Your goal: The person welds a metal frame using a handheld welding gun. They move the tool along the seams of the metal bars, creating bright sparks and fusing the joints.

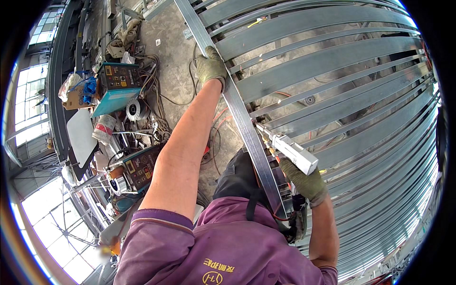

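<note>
The white tool [294,153] sat just right of the long metal rail [251,133], above the slats [327,57] that ran off to the right, and its narrow tip [259,126] was close to the rail's inner edge; whether the two touched could not be made out. The right hand [304,181], gloved, was closed around the tool's rear, most of its fingers hidden behind the boxy body. The left hand [211,66], also gloved, lay on the rail farther up, fingers toward its far end; whether it gripped firmly or merely steadied could not be told. The likeliest trouble seemed to be the tip skidding off the joint, since only one hand held the tool and its bulky rear could have tipped the nose aside. The rail might also have shifted had the left hand's hold been slack, and the red cable [280,219] by the person's lap could have snagged and dragged the aim off. The tool's long axis ran diagonally, its nose pointing up and left at the rail, its blunt end down and right. The rail's own axis slanted from the upper middle down toward the lap, crossing the slats.
</note>
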A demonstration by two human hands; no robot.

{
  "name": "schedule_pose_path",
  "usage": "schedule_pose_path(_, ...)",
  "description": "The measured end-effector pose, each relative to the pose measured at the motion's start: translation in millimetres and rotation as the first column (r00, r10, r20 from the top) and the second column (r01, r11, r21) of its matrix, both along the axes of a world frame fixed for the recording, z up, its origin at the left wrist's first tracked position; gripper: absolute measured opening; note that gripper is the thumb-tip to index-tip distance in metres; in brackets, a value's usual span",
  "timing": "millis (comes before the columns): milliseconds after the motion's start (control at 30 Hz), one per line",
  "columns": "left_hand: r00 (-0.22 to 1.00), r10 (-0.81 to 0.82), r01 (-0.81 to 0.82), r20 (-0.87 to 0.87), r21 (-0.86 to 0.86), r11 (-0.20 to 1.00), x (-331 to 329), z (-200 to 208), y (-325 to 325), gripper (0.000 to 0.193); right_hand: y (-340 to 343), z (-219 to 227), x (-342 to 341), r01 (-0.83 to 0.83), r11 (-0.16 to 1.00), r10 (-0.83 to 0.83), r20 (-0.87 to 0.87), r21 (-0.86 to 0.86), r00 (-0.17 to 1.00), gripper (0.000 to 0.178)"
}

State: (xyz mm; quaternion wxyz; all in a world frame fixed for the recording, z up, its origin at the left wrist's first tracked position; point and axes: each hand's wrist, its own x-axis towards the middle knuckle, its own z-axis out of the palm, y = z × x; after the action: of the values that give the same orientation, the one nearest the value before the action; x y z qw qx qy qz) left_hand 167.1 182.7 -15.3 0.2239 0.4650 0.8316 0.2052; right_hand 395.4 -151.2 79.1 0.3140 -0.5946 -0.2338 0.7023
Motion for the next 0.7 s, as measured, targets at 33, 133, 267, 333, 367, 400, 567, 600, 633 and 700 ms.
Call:
schedule_pose_path(33,1.0,0.003,-0.003,0.004,-0.01,1.0,1,0,1,0.075,-4,-5,-3,0.012,0.998,-0.014,0.039,0.057,0.999,0.038)
schedule_pose_path(133,1.0,-0.006,0.006,-0.029,-0.006,1.0,-3,-4,8,0.075,5,6,-3,0.072,0.993,-0.074,-0.028,-0.09,0.997,0.036)
schedule_pose_path(267,1.0,0.01,-0.01,0.002,0.005,1.0,-18,-16,18,0.073,1,3,-4,0.113,0.991,-0.114,-0.001,-0.072,0.994,0.034)
schedule_pose_path(333,1.0,0.018,-0.018,0.019,0.035,0.999,-27,-19,18,0.069,-2,0,-4,0.108,0.99,-0.109,-0.005,-0.088,0.994,0.034)
schedule_pose_path(367,0.999,0.009,-0.011,0.047,0.041,0.999,-27,-18,14,0.069,-6,-2,-7,0.119,0.99,-0.119,0.001,-0.072,0.993,0.032)
schedule_pose_path(400,0.999,0.004,-0.007,0.054,0.053,0.999,-29,-23,13,0.068,-7,-5,-8,0.121,0.991,-0.121,0.005,-0.056,0.993,0.031)
schedule_pose_path(567,0.99,-0.007,0.0,0.14,0.051,0.999,-27,-48,-25,0.07,-3,-7,-4,0.033,0.999,-0.032,0.012,-0.019,0.999,0.037)
schedule_pose_path(600,0.988,0.006,-0.011,0.156,0.028,1.0,-25,-46,-37,0.07,-4,-10,-4,0.038,0.999,-0.038,0.004,0.002,0.999,0.037)
schedule_pose_path(633,0.996,0.005,-0.008,0.09,0.034,0.999,-22,-45,-49,0.072,-5,-14,-3,0.043,0.999,-0.043,-0.004,0.023,0.999,0.037)
schedule_pose_path(700,0.994,0.033,-0.037,0.106,0.037,0.999,-13,-36,-57,0.072,-8,-16,-3,0.072,0.996,-0.069,-0.056,0.048,0.996,0.037)
